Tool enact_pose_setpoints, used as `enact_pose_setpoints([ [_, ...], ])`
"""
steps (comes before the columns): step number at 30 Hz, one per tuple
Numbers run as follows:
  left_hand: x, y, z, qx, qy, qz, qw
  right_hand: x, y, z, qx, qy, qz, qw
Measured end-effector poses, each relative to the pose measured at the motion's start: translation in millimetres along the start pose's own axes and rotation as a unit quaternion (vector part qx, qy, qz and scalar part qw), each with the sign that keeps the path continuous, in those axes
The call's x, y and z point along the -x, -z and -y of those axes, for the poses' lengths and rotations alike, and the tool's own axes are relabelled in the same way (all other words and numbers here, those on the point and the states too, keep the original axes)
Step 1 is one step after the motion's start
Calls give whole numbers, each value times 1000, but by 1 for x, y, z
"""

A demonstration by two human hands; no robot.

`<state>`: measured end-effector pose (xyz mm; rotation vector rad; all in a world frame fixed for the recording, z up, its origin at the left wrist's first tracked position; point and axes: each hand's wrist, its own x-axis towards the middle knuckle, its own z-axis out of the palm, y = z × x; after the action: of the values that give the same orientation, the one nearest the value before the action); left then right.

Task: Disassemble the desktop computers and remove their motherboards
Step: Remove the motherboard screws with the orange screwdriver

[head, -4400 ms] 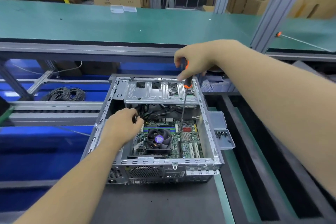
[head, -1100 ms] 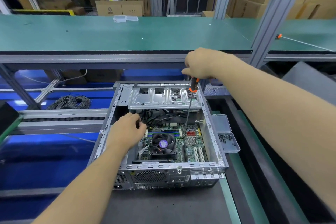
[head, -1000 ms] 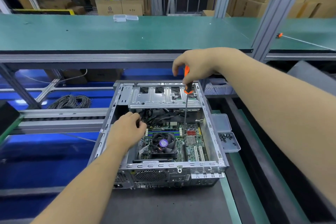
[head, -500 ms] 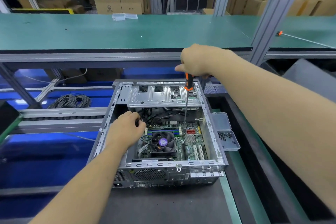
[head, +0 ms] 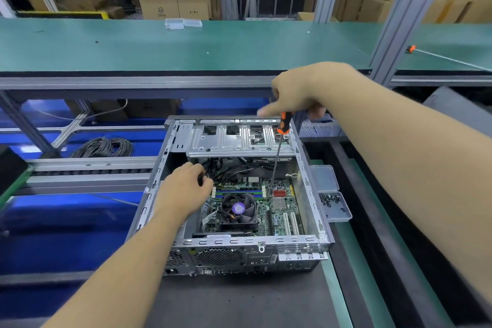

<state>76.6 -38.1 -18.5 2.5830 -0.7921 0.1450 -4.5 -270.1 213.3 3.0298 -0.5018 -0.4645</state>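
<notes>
Motherboard (head: 255,205): green, fan-topped, cased.

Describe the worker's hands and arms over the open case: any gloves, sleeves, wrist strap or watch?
Both hands are bare: no gloves on the left hand or the right hand. Both forearms are uncovered as far as the frame shows, with no sleeve in view. No watch, ring, band or grounding strap shows on either wrist.

Green workbench (head: 186,45), stacked cardboard boxes (head: 173,6)
</notes>
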Motion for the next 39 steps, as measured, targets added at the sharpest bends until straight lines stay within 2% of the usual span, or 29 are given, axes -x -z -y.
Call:
enact_pose_setpoints([
  [1, 0, 0, 0, 1, 0, -2, 1000, -1, -2, 1, 48, -6, -36, 998],
  [3, 1, 0, 0, 2, 0, -3, 1000, -4, -6, 0, 35, 44, -79, 995],
  [5, 1, 0, 0, 1, 1, -4, 1000, -2, -5, -1, -30, 102, -61, 993],
  [7, 0, 0, 0, 1, 2, -2, 1000, 0, -2, 2, -61, 99, -19, 993],
  [9, -1, 0, 1, 1, 6, 1, 1000, -2, -5, 4, -31, 50, -33, 998],
  [11, -1, 0, 1, 0, 7, 2, 1000, -5, -7, 4, 31, 30, -84, 996],
  [13, -1, 0, 1, -2, 6, 3, 1000, -5, -8, 2, -4, 92, -94, 991],
  [15, -1, -1, 1, -1, 6, 2, 1000, -3, -5, 0, -52, 140, -52, 987],
  [17, -1, -1, 1, -2, 7, 3, 1000, -3, -6, 2, -54, 124, -41, 990],
  [20, -1, 0, 1, 0, 9, 4, 1000, -9, -10, 2, 8, 62, -94, 994],
  [25, -1, -1, 1, 0, 11, 4, 1000, -8, -8, -4, -50, 130, -83, 987],
  [31, 0, 0, 0, -2, 12, 7, 1000, -14, -20, -6, -51, 90, -150, 983],
  [36, -1, 0, 0, -3, 14, 13, 1000, -10, -14, -6, -99, 128, -96, 982],
  [39, -2, -1, 1, -5, 18, 15, 1000, -10, -12, -8, -94, 126, -101, 982],
])
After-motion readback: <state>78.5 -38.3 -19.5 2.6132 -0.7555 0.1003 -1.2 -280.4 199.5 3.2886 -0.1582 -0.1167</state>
